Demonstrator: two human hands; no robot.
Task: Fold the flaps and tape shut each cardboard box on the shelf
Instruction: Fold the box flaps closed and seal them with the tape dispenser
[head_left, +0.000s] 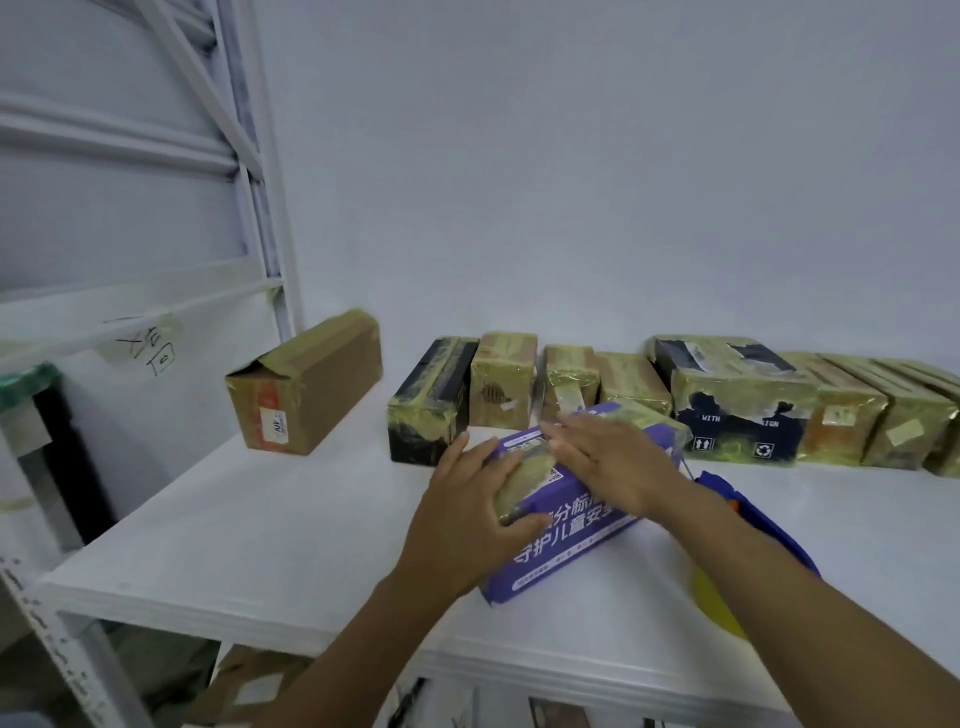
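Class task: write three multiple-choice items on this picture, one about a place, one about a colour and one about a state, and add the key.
1. Where does the tape dispenser lie?
A. on the floor
B. on the shelf, right of the purple box
C. on top of the purple box

2. What colour is the box under the hands?
A. red
B. green
C. purple

3. How is the right hand?
A. flat on the box top, fingers straight
B. gripping the tape dispenser
C. hanging off the shelf

Key:
1 B, its blue body lies on the white board, partly hidden by the right forearm.
2 C, the sides are purple with white print.
3 A, its palm lies on the top while the left hand grips the near end.
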